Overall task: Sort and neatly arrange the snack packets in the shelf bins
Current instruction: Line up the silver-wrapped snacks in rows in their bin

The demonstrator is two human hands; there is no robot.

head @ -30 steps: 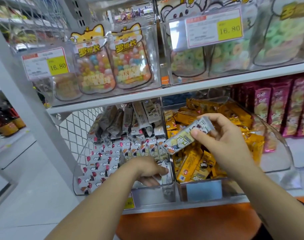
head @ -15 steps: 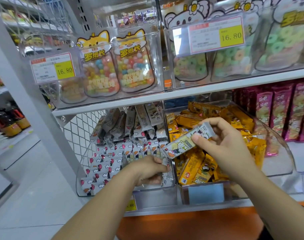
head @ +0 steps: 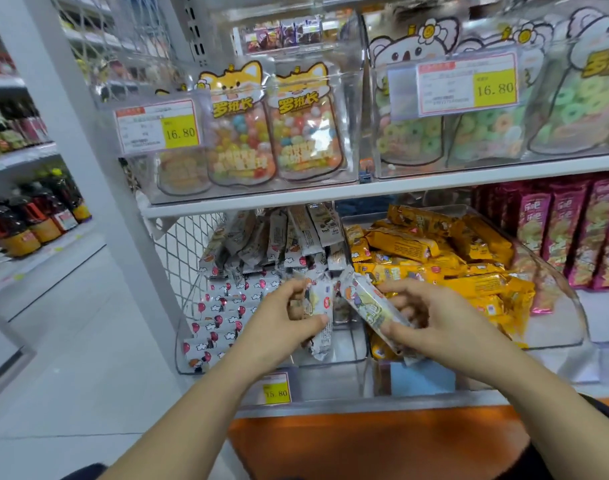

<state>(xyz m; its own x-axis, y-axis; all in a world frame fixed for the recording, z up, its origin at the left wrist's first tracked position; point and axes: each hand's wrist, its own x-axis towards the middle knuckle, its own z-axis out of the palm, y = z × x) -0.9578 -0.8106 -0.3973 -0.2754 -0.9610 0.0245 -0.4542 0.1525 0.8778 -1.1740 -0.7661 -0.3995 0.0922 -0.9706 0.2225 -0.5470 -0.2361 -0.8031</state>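
Reaches forward with both bare forearms, angled toward each other. Grips a white packet (head: 323, 304) with the left hand (head: 286, 318), thumb across its front, fingers curled above. Pinches a second packet (head: 369, 305) with the right hand (head: 436, 323), thumb on its lower end, fingers bent behind.

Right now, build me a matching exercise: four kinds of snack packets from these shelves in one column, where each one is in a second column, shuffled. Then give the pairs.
1. white snack packet with a red dot
2. pale cartoon-printed snack packet
3. yellow foil snack packets
4. magenta snack packs

A. standing upright at the far right
B. gripped by the right hand
C. heaped in the clear plastic bin
D. gripped by the left hand

Pairs: 1-D, 2-B, 3-C, 4-A
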